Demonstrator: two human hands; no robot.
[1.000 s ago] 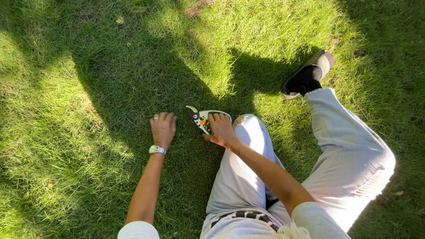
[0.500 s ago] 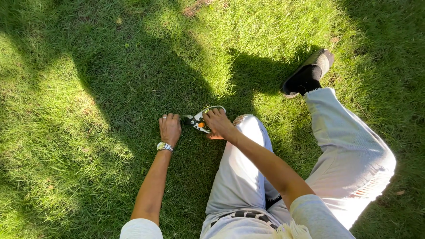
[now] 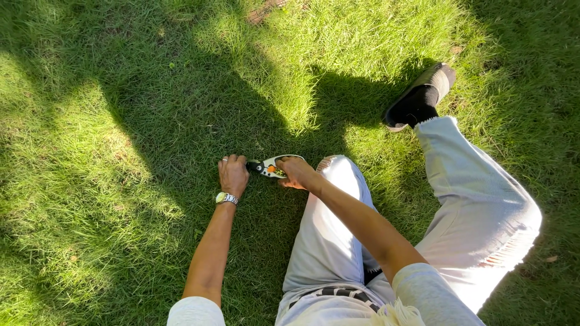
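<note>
Head view, looking down on a lawn half in shade. Pruning shears (image 3: 272, 167) low on the grass (image 3: 121, 121), just in front of the bent knee, between the two hands. Right hand (image 3: 296, 172) closed around the pale handles, fingers wrapped over them. Left hand (image 3: 233, 175) pressed on the turf just beside the dark blade end, fingers curled down into the grass; touching the blade or not, cannot tell. Probably a light but stiff tool, metal and hard plastic, with a sharp nose and a spring in the handles; best taken by the handles only, well behind the orange part, never near the cutting end. Handles likely smooth, so a firm full grip needed. Around: a wristwatch (image 3: 226, 198) on the left arm, pale trousers (image 3: 329, 241), the other leg stretched to the right with a black shoe (image 3: 417, 96). Standing in the way: the knee close behind the right hand, and the left fingers very near the blades.
</note>
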